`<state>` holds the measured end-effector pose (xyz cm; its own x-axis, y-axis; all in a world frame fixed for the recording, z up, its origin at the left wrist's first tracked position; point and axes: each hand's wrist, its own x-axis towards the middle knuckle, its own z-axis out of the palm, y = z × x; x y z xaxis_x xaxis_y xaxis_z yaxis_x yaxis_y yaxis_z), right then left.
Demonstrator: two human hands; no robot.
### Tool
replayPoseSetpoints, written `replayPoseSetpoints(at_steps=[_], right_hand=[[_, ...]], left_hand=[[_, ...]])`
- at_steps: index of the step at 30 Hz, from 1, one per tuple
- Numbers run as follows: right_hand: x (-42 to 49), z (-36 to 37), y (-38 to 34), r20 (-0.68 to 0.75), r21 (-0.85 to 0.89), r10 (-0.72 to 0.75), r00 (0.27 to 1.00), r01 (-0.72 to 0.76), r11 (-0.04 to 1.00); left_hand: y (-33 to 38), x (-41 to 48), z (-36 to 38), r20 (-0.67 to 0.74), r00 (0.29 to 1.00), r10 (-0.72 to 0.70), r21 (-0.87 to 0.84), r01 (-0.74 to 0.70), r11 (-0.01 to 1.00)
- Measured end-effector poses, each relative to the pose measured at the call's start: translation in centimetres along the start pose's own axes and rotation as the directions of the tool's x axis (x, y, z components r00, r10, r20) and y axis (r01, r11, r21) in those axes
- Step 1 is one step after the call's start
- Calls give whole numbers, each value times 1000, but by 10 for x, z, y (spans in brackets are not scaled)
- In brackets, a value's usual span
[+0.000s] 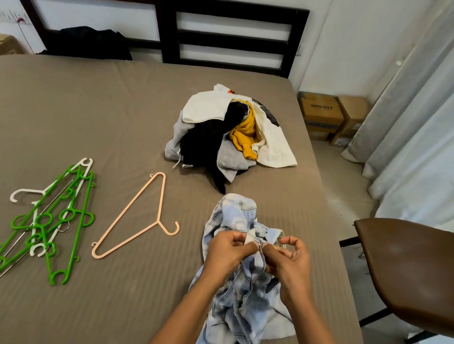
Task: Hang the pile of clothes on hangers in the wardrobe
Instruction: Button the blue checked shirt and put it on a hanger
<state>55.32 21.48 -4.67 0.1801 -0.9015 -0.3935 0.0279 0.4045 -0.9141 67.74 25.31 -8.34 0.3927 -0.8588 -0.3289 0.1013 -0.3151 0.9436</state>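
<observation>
A light blue checked shirt (241, 302) lies crumpled on the bed's near right part. My left hand (227, 253) and my right hand (289, 262) both pinch its front edge together at the middle. A single peach hanger (140, 218) lies flat to the left of the shirt. Further left is a heap of green and white hangers (45, 221), with a wire one among them. The pile of clothes (230, 132), white, black, grey and mustard, sits beyond the shirt toward the headboard. No wardrobe is in view.
The bed has a taupe sheet (84, 114) and a dark slatted headboard (231, 35) with a black garment (88, 42) at its foot. A brown chair (419, 269) stands close at the right. Cardboard boxes (329, 117) and pale curtains (440, 126) line the right wall.
</observation>
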Motion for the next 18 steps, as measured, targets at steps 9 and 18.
replayPoseSetpoints(at_steps=[9, 18], right_hand=[[4, -1, 0, 62, 130, 145, 987, -152, 980], [9, 0, 0, 175, 152, 160, 971, -188, 970]], left_hand=[[1, 3, -1, 67, 997, -47, -45, 50, 998], [-5, 2, 1, -63, 998, -32, -72, 28, 997]])
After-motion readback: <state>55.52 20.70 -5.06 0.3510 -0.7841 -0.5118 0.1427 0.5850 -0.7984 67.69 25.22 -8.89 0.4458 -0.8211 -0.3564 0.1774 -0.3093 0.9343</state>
